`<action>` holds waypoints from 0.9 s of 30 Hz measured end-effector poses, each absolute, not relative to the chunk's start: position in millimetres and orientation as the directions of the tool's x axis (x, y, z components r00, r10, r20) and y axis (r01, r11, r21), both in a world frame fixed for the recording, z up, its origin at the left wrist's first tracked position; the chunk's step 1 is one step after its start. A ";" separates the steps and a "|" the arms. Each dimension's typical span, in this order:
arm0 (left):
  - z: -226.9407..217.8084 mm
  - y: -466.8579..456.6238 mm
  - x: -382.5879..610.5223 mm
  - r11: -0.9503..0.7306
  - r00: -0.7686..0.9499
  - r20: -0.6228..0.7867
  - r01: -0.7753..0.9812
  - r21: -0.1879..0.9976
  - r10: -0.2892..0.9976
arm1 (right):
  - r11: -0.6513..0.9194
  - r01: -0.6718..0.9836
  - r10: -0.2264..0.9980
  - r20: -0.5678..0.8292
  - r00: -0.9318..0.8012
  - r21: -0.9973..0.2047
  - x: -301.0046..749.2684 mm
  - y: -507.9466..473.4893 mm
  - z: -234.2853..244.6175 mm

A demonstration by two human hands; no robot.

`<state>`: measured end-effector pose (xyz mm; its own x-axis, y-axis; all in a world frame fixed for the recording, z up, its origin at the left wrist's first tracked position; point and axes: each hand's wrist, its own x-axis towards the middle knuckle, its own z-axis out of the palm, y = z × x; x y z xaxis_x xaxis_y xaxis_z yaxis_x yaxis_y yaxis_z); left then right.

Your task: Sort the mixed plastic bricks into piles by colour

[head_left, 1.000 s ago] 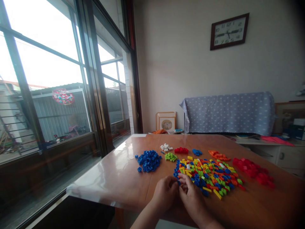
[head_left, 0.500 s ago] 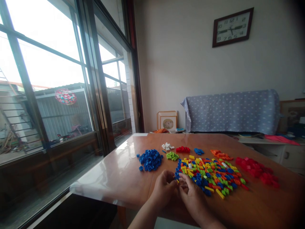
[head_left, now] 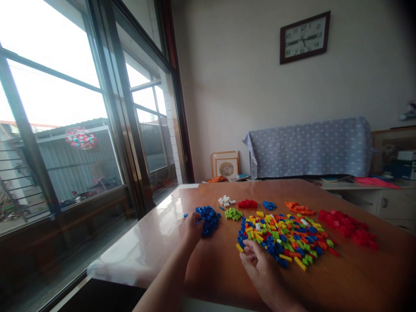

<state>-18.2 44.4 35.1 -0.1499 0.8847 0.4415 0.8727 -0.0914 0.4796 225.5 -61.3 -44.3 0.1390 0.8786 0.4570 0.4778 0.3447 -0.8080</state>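
My left hand [head_left: 191, 229] reaches out to the pile of small blue bricks [head_left: 208, 219] on the wooden table [head_left: 341, 277], its fingers bunched at the pile's left edge; what they hold is hidden. My right hand [head_left: 260, 265] rests near the front edge of the big mixed pile of coloured bricks [head_left: 282, 236], fingers curled, with a yellow brick [head_left: 239, 248] lying just left of the fingertips. Whether it holds a brick I cannot make out.
Sorted small heaps lie behind the mixed pile: white [head_left: 226, 200], lime green [head_left: 233, 213], red [head_left: 247, 203], blue [head_left: 269, 205], orange [head_left: 299, 209], and a larger red heap [head_left: 349, 227] at right. A window wall stands at left; a covered cabinet [head_left: 308, 147] behind the table.
My left hand has left the right hand and moved forward and left to the blue pile. The right hand stays by the mixed pile. The camera has shifted slightly.
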 end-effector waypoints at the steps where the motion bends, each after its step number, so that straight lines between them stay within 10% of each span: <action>1: 35.3 47.9 -18.8 -0.077 -0.159 0.435 0.875 0.477 0.886 | 0.342 0.483 0.880 0.456 0.137 -0.806 225.7 -61.4 -44.2; 19: 14.4 15.2 17.8 -0.248 -0.079 0.579 0.850 0.464 0.811 | 0.414 0.524 0.845 0.528 0.084 -0.745 226.3 -68.8 -29.0; 27: 0.8 -37.8 97.5 -0.381 0.158 0.423 0.765 0.519 0.892 | 0.436 0.506 0.802 0.576 0.157 -0.744 227.6 -76.8 -17.6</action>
